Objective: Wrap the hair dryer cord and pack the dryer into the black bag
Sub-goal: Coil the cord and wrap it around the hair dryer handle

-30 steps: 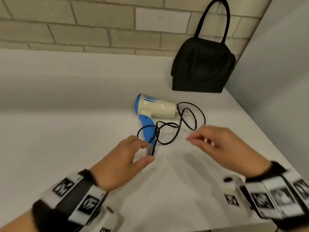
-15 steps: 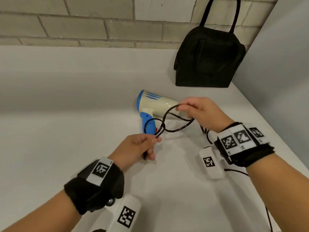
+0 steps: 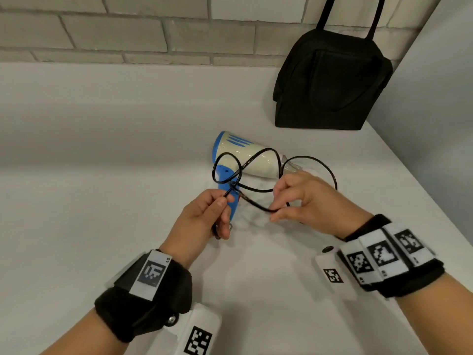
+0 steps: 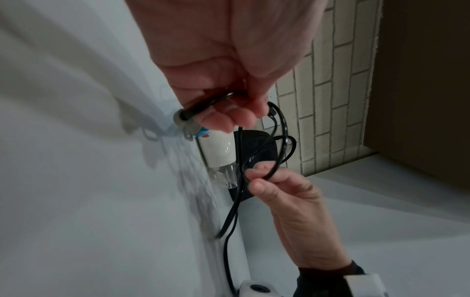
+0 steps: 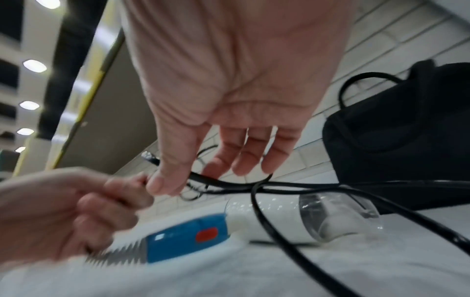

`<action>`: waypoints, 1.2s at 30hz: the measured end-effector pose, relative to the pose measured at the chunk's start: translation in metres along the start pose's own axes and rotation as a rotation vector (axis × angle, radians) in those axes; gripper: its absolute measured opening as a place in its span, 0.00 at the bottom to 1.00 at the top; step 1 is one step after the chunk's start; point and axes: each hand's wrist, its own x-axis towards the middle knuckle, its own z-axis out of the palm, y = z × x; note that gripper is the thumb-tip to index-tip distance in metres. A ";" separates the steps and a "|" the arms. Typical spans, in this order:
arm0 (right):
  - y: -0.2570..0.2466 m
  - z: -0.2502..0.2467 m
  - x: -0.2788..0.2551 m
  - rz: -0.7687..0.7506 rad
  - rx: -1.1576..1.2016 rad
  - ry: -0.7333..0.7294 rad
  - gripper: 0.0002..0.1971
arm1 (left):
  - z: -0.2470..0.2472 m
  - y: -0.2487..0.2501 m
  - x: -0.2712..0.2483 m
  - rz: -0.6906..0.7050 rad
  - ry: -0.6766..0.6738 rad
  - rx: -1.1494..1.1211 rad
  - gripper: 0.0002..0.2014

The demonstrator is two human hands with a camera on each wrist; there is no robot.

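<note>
Pale brick runs behind the white worktop [image 3: 76,201] we are working at, with a grey wall closing off the right side. Our black bag [image 3: 330,80] stands upright in the far right corner, against the brick, its handles reaching up out of view. Nearer us the hair dryer [image 3: 245,162] lies on its side on the worktop, cream barrel pointing right, blue handle pointing towards us, clear nozzle towards the bag. Its black cord [image 3: 256,160] rises in loose loops over the barrel and handle. Our left hand [image 3: 204,216] has a closed grip, fingers curled round the cord close to the end of the handle. Our right hand [image 3: 307,201] pinches another stretch of cord between thumb and forefinger, its other fingers loosely spread, just right of the left hand. Between the two hands the cord crosses itself. More cord trails away under the right wrist.
</note>
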 end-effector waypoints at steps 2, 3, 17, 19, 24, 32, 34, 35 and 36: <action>-0.005 0.010 0.002 -0.057 -0.167 -0.020 0.10 | -0.001 0.002 -0.001 0.007 0.001 0.001 0.14; -0.008 0.014 0.003 -0.088 -0.241 -0.022 0.11 | -0.001 0.002 -0.002 0.013 0.004 0.002 0.14; -0.041 -0.030 0.024 0.085 -0.161 -0.102 0.24 | 0.004 0.002 -0.008 0.180 -0.136 0.229 0.19; -0.043 -0.025 0.030 0.130 -0.030 -0.248 0.16 | 0.002 0.003 -0.009 0.231 -0.165 0.277 0.20; -0.036 -0.032 0.038 0.223 0.436 -0.234 0.07 | -0.003 -0.002 -0.008 0.225 -0.145 0.357 0.21; -0.029 -0.024 0.036 0.268 1.020 0.199 0.10 | -0.004 0.002 -0.001 0.194 -0.096 0.335 0.21; -0.027 -0.032 0.036 0.278 1.115 0.308 0.11 | -0.003 0.001 -0.003 0.183 -0.105 0.366 0.21; -0.027 -0.036 0.036 0.284 1.158 0.355 0.10 | -0.003 0.000 -0.003 0.182 -0.105 0.383 0.21; -0.027 -0.038 0.035 0.290 1.205 0.399 0.10 | -0.003 -0.001 -0.003 0.182 -0.101 0.389 0.22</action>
